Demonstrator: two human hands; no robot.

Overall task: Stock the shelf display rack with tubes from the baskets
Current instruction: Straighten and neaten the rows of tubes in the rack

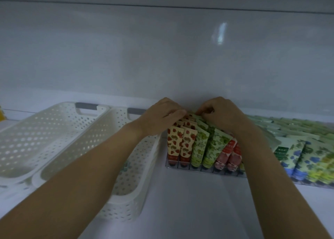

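I have both hands at the back of the display rack (204,168), which sits on the shelf (189,202) at about 3 o'clock from the two white baskets (54,139). My left hand (162,115) is curled over the rear of the strawberry-print tubes (180,144), fingers bent down onto their crimped tops. My right hand (224,115) is bunched narrow at the top of the green-print tubes (207,146), fingertips pinched together there; whether it actually grips a tube or only presses the row I cannot tell, since the knuckles hide the tips.

The tubes stand cap-down in rows, leaning back, with pink tubes (229,155) in the next lanes toward 3 o'clock and more green and blue ones beyond. Both baskets look nearly bare from here, so I judge the stocking is close to done.

On handling, I judge these tubes light and soft-walled: the bodies will dent and slide under a squeeze, and the printed plastic looks slick. The flat crimped end is the stiff part, so I would take each one there, thumb and forefinger across the seam, and steer the cap into its lane. Neighbours lean on one another, so a careless nudge could tip a whole row forward.
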